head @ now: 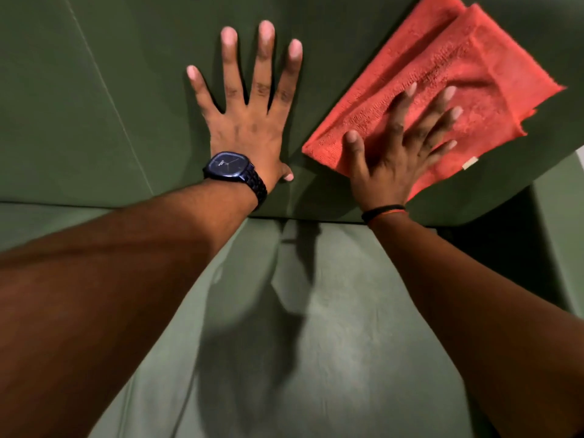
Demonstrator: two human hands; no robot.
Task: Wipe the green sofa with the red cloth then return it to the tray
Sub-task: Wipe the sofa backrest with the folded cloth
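The green sofa's back cushion (110,99) fills the upper part of the head view, and its seat cushion (331,327) lies below. A folded red cloth (448,67) lies flat against the back cushion at the upper right. My right hand (398,147) presses on the cloth's lower part with its fingers spread; it looks motion-blurred. My left hand (249,121), with a dark wristwatch, rests flat on the bare cushion left of the cloth, fingers spread, holding nothing. No tray is in view.
A seam (104,86) runs diagonally across the back cushion at the left. At the right, the sofa's armrest (556,222) stands beside a dark gap (493,235) under the back cushion's corner.
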